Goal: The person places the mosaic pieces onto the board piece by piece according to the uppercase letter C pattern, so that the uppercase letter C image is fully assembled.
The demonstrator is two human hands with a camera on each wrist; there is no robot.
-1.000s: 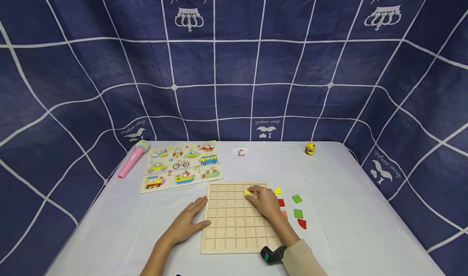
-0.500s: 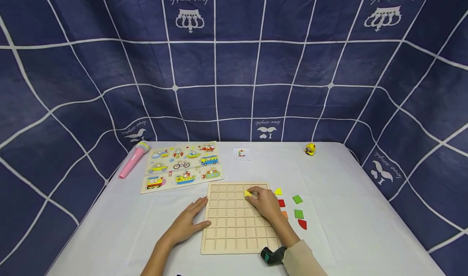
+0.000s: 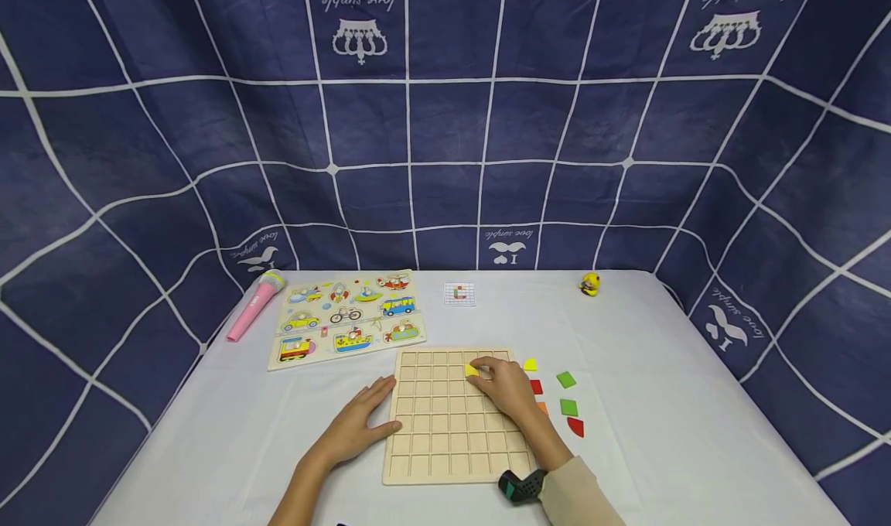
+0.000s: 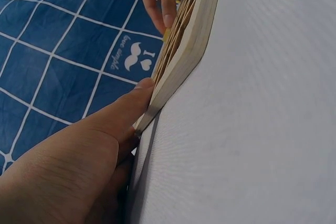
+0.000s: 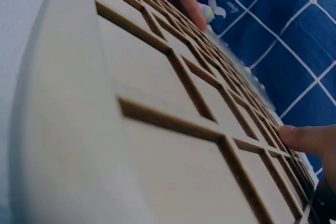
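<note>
A wooden grid board [image 3: 440, 424] lies in front of me in the head view. My right hand [image 3: 508, 388] reaches over its upper right part. Thumb and index finger pinch a small yellow tile [image 3: 471, 370] at one of the upper cells; whether it is fully seated in the cell I cannot tell. The left wrist view shows only a sliver of the yellow tile [image 4: 167, 35] below the right fingertips. My left hand [image 3: 353, 425] rests at the board's left edge, fingers stretched out and thumb on the rim. Part of the board is hidden under the right forearm.
Right of the board lie a yellow piece [image 3: 530, 364], a red tile [image 3: 536, 387], an orange tile [image 3: 542, 408], green tiles [image 3: 568, 408] and a red quarter-round [image 3: 575, 427]. Farther back are a vehicle puzzle [image 3: 344, 315], pink microphone [image 3: 252, 309], pattern card [image 3: 460, 293] and yellow figurine [image 3: 589, 284].
</note>
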